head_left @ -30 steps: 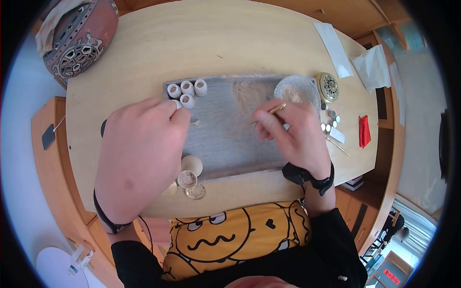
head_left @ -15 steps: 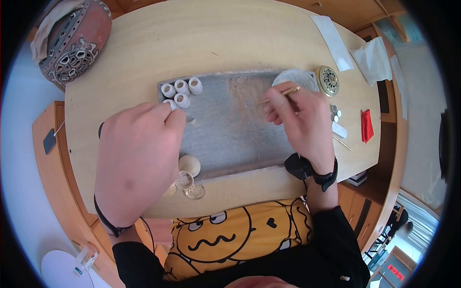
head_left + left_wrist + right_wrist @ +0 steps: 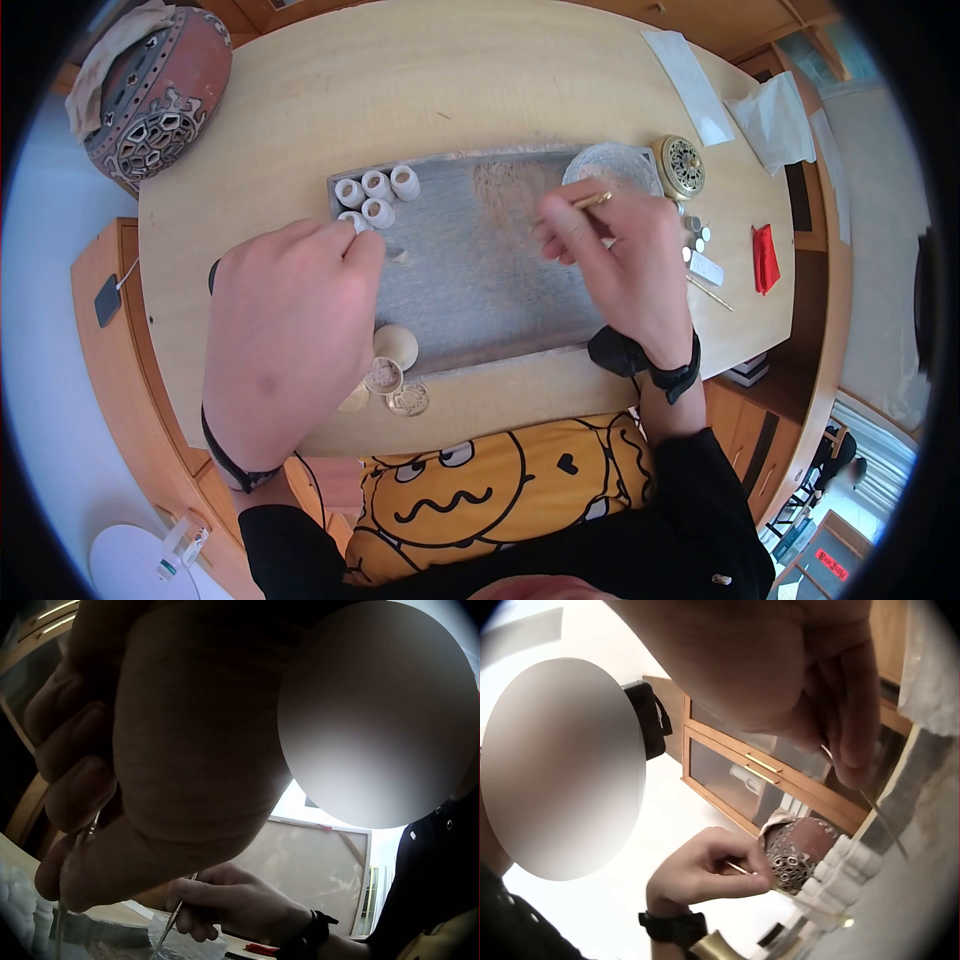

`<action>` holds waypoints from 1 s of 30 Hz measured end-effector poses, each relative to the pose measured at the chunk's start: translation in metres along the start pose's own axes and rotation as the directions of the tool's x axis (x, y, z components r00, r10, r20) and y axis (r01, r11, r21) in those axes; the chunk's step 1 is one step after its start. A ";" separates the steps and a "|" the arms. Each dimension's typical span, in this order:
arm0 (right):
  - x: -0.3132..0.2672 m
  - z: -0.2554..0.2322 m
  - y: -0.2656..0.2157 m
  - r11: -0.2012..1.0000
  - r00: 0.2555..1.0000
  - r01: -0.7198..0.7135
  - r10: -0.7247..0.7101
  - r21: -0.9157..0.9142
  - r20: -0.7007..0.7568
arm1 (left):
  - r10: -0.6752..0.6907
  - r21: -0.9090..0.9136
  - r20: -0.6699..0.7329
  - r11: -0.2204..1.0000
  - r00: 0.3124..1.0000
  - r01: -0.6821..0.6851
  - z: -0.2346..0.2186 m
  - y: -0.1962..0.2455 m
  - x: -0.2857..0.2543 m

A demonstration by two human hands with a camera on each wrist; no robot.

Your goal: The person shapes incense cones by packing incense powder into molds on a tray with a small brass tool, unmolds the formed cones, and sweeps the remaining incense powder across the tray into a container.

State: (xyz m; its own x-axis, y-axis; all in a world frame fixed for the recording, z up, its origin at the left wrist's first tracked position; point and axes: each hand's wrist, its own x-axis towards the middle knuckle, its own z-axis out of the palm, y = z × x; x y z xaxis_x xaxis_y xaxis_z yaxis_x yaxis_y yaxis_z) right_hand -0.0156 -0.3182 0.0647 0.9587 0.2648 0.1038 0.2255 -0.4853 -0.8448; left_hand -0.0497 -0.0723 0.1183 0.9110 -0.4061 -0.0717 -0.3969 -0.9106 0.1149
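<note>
My left hand (image 3: 295, 315) pinches a slender metal stick (image 3: 806, 906) with a shiny tip, which points down over the left part of the grey tray (image 3: 470, 300). Most of the stick is hidden behind that hand in the head view. In my right hand (image 3: 635, 260) is a thin brass rod (image 3: 594, 200), held between thumb and fingers near the glass bowl (image 3: 612, 163). The right wrist view shows the rod's lower end (image 3: 889, 825) slanting down toward the tray. Several small white bottles (image 3: 404, 182) stand in the tray's back left corner, just beyond my left hand.
Tan powder (image 3: 495, 190) lies on the tray's far side. A pierced brass burner (image 3: 682, 167) stands beside the bowl. By the near edge are a small cup of powder (image 3: 383, 375) and an openwork disc (image 3: 408, 400). A red pouch (image 3: 765, 260) lies at right.
My right hand has shifted a little right and away from me with the brass rod, whose angle has changed. My left hand has stayed almost still. The head view has moved slightly.
</note>
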 end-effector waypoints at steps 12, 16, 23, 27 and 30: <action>-0.001 0.002 -0.001 1.000 1.000 0.029 -0.029 -0.008 0.003 | 0.002 -0.001 0.001 1.000 1.000 -0.002 0.000 0.000 -0.001; 0.000 0.005 0.004 0.986 0.984 0.157 -0.152 -0.049 0.089 | -0.001 -0.001 0.002 1.000 1.000 0.001 0.000 0.001 0.000; 0.001 -0.001 0.003 0.998 0.999 0.007 -0.004 -0.067 0.038 | -0.010 0.009 0.009 1.000 1.000 0.010 0.000 0.002 0.000; 0.000 0.006 0.005 0.999 0.999 0.034 -0.034 -0.004 0.014 | -0.011 0.012 0.011 1.000 1.000 0.011 0.000 0.002 0.000; 0.005 -0.006 0.001 0.989 0.997 -0.083 0.083 -0.119 -0.002 | -0.009 0.010 0.006 1.000 1.000 0.009 -0.001 0.003 0.000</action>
State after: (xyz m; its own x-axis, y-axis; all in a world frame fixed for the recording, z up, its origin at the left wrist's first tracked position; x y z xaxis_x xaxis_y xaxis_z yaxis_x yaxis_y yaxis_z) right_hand -0.0095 -0.3223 0.0677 0.9744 0.2220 0.0342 0.1644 -0.6012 -0.7820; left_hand -0.0502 -0.0746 0.1195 0.9139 -0.3983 -0.0787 -0.3898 -0.9150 0.1041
